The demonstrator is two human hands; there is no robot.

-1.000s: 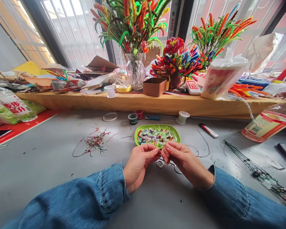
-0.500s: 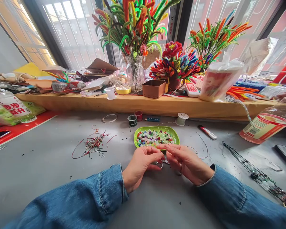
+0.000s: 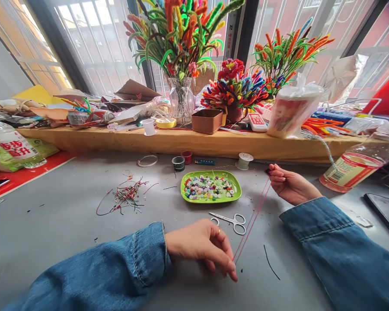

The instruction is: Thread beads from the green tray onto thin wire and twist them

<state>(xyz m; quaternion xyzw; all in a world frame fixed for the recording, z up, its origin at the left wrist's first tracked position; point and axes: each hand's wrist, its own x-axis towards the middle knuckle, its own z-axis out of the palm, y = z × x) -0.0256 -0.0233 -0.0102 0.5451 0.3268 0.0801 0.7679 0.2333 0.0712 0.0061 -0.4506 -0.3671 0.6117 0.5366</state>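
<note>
My left hand [image 3: 210,248] is low over the grey table, its thumb and fingertips pinched on a thin red cord [image 3: 254,211]. Two strands of that cord run up and to the right, reaching my right hand [image 3: 290,183]. My right fingers are curled around a lighter [image 3: 268,171], whose dark end pokes out at the fingertips while the rest is hidden. Between the hands lie small scissors [image 3: 232,221], and a silver loop [image 3: 215,220] shows behind my left hand. Beyond them, a green tray [image 3: 210,201] contains many coloured beads.
Cord scraps [image 3: 128,196] are piled at left. Thread spools [image 3: 244,161] and a wire ring [image 3: 147,161] lie along the ledge. A black cord piece [image 3: 271,263] is near my right sleeve. At right are a drink bottle [image 3: 353,168] and a dark flat device [image 3: 384,214].
My hands have moved apart: the left down and nearer, the right up and rightward to the lighter. The red cord now stretches between them. The scissors have come into full view.
</note>
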